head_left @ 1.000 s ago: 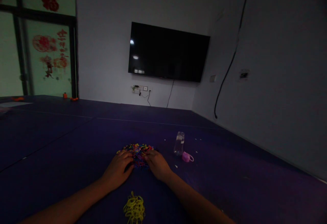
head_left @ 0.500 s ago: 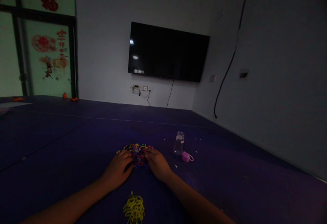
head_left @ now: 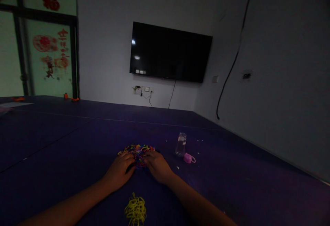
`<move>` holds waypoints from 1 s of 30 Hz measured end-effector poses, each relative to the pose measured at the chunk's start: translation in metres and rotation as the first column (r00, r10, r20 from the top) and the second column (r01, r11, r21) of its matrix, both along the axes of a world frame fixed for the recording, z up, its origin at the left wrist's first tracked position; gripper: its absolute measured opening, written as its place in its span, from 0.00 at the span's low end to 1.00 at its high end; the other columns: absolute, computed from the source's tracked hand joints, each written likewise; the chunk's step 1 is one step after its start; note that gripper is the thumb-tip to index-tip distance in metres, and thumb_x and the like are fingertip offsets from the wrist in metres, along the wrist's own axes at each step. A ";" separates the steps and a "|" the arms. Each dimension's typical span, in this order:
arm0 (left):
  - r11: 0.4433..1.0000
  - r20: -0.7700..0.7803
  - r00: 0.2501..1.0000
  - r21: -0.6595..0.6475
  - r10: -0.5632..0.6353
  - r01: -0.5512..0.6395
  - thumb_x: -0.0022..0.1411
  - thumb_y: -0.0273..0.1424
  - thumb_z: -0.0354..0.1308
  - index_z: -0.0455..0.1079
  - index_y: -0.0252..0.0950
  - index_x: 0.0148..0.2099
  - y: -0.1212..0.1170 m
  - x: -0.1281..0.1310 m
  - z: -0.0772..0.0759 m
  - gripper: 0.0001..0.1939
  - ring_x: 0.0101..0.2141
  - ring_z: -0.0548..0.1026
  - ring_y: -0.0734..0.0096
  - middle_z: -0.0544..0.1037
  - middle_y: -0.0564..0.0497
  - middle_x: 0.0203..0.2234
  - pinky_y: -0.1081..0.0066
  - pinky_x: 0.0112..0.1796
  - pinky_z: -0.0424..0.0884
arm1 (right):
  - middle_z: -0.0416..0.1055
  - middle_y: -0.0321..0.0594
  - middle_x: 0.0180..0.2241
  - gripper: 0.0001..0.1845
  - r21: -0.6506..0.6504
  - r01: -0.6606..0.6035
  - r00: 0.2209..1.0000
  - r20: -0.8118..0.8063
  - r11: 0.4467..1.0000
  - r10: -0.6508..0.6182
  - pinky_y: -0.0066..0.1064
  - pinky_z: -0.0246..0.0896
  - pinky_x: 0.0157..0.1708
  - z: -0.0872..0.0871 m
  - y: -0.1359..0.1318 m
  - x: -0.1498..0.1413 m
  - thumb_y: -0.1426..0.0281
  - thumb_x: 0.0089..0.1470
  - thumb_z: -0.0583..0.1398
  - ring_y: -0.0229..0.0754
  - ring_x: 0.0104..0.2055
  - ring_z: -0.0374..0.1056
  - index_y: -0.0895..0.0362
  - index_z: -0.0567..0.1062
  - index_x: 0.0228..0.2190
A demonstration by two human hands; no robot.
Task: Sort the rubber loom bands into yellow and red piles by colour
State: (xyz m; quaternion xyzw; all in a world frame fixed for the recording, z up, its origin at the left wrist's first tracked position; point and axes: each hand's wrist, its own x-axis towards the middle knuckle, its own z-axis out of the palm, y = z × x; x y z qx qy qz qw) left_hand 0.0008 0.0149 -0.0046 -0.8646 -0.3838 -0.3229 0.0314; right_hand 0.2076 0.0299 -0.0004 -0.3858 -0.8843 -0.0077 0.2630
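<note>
A heap of mixed-colour rubber bands (head_left: 138, 149) lies on the dark purple floor mat (head_left: 64, 150) in front of me. My left hand (head_left: 119, 172) rests palm down at the heap's near left edge, fingers bent into the bands. My right hand (head_left: 156, 167) lies at the near right edge, its fingers curled into the bands. Whether either hand grips a band is too dark to make out. A separate small pile of yellow rubber bands (head_left: 135, 210) sits close to me, between my forearms.
A clear plastic bottle (head_left: 180, 144) stands right of the heap, with a pink cap (head_left: 188, 158) beside it. A dark television (head_left: 170, 52) hangs on the far wall. A glass door with red decorations (head_left: 48, 57) is at the left. The right wall (head_left: 278, 92) runs close by.
My right hand has edged slightly left, closer to the left hand over the heap. Otherwise nothing has visibly moved.
</note>
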 end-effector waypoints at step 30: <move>0.999 -0.020 0.999 -0.026 0.041 -0.042 0.56 0.25 0.54 0.72 0.37 0.37 -0.005 0.003 0.005 0.07 0.41 0.72 0.59 0.76 0.47 0.37 0.58 0.46 0.66 | 0.72 0.41 0.44 0.14 -0.013 -0.115 0.992 0.058 0.993 0.116 0.34 0.54 0.50 0.011 -0.012 -0.004 0.72 0.61 0.49 0.42 0.49 0.63 0.56 0.73 0.42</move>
